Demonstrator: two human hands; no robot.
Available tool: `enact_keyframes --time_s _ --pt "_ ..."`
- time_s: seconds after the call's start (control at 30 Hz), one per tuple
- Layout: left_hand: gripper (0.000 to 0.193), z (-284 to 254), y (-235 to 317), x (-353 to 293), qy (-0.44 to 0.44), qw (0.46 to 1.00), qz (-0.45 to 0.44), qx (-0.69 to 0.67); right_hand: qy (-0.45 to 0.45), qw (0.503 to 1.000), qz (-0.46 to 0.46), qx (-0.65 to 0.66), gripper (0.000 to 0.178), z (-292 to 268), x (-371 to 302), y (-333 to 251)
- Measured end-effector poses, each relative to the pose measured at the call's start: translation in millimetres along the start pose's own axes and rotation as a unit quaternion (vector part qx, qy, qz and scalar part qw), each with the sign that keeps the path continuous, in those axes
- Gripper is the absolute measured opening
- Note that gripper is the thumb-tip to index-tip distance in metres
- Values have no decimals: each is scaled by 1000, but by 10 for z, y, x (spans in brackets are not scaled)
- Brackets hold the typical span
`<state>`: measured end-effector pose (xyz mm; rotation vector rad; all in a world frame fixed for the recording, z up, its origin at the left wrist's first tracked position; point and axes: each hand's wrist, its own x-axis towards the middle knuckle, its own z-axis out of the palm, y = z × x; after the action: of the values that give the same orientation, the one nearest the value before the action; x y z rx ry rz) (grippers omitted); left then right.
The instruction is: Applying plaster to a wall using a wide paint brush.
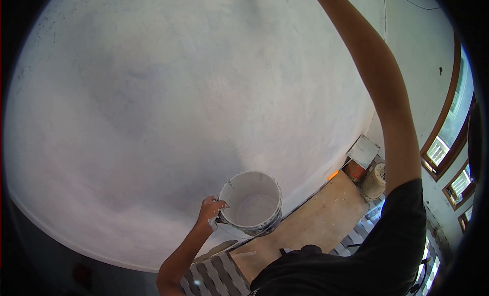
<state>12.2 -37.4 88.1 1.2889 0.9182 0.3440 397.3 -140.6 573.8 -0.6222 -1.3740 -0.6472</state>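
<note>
A person in a black shirt [331, 270] is seen from their own head, looking down. The left hand [210, 212] is clamped on the left side of a pale, paint-smeared bucket [249, 188], its thumb over the rim. The bucket sits immediately right of this grip, its open mouth facing up. The right arm [384, 77] stretches up, far right of the grip, and leaves the view at the top; the right hand is out of sight, so its grip cannot be told. A broad, patchy whitish wall [147, 107] spreads above and left of the grip. Below and to the right lie patterned floor tiles [216, 275] and a brown board [310, 214]. Farther right stand a stained beige container [374, 183] and brown-framed windows [433, 169].
</note>
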Motion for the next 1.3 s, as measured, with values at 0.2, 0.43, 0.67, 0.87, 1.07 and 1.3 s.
enact_keyframes --time_s 0.2,0.43,0.67,0.87,1.07,1.3 --pt "23 68 -16 18 8 1000 15 21 -193 790 -263 -519 43 109 -127 -292" --pt "19 52 -120 94 23 999 24 19 -346 790 -285 -418 36 156 -118 -157" --pt "19 60 -75 -3 38 999 15 -12 -345 852 -190 -345 33 129 -731 -281" --pt "22 109 0 -44 32 999 0 -24 -417 785 -191 -415 44 -185 -1775 -112" --pt "24 53 -71 44 31 999 11 8 -539 788 80 -287 35 -163 -1824 -463" --pt "26 103 -54 -22 36 999 6 -7 -515 820 -72 -241 22 57 -890 -192"
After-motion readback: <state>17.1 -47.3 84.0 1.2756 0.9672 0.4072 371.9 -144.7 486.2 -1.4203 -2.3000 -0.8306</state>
